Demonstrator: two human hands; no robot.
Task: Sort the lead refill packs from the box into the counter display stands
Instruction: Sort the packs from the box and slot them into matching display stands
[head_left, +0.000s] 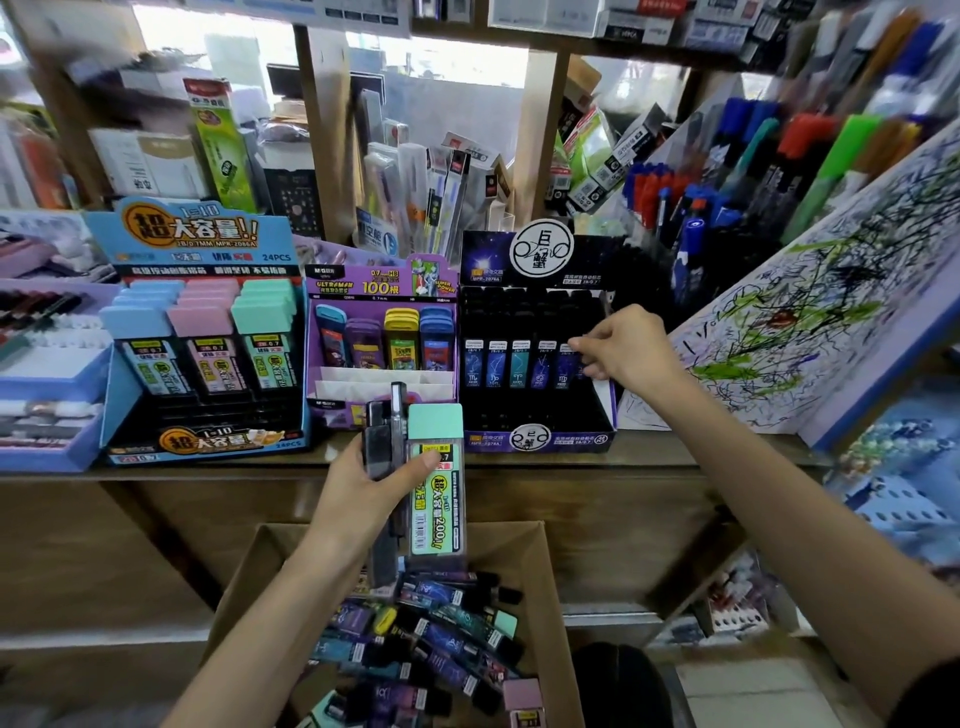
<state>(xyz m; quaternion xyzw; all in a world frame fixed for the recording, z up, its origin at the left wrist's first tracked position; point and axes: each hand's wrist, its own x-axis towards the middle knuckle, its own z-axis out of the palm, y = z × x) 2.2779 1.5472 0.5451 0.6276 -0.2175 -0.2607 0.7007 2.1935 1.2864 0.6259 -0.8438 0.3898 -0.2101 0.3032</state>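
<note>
The left hand (374, 499) is wrapped round a small bundle held upright. Its thumb is pressed flat across the label of a mint-capped pack (437, 499), with the other fingers curled behind and out of sight. Clamped in the same grip, just to the thumb's left, are two or three dark slim packs (381, 441) (the exact count is hard to read).

Directly below this grip sits the cardboard box (551, 566), open, with loose packs (447, 634) heaped inside.

The right hand (631, 345) is well apart from the left, up and to its right. Forefinger and thumb are drawn close together in a pinch on a blue slim pack (565, 366), and the remaining fingers are curled under. That pack stands at the right end of the front row in the black stand (535, 441). Four similar packs stand upright in a line to the left of the pinch.

Beyond the left grip stands the purple stand (382, 283), and further to its left the blue stand (208, 441) with rows of blue-, pink- and mint-capped packs. All three stands rest on the counter (675, 460). Just right of the right wrist leans a scribbled board (805, 312).
</note>
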